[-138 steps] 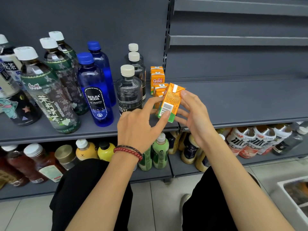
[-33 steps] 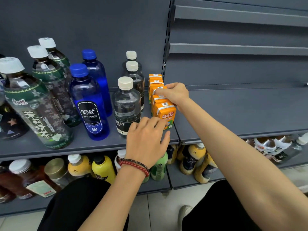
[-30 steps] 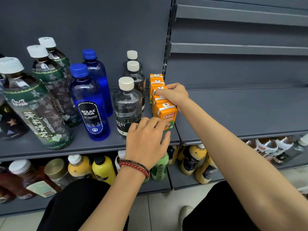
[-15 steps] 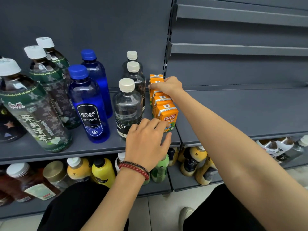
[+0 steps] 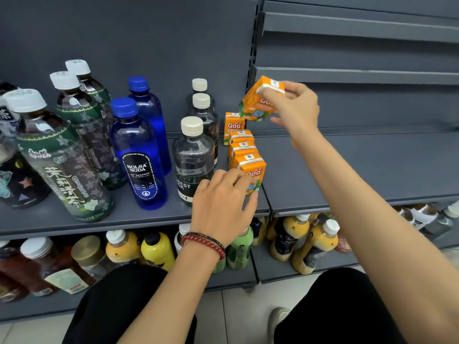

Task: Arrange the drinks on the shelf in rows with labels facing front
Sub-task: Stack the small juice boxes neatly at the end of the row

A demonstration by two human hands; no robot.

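My right hand holds an orange Qoo juice carton tilted in the air above the back of the carton row. On the grey shelf a row of orange Qoo cartons runs front to back. My left hand, wearing a red bead bracelet, rests fingers apart against the front carton, whose label faces front. Left of the cartons stand rows of clear soda bottles, blue Bolsa Soda bottles and green tea bottles.
The right shelf section is bare grey metal. The lower shelf holds yellow bottles, a green bottle, brown tea bottles and toppled bottles at far right. My knees in black trousers are below.
My right hand has lifted one carton out of the back of the row and raised it, tilted, above the shelf. My left hand has stayed at the front carton.
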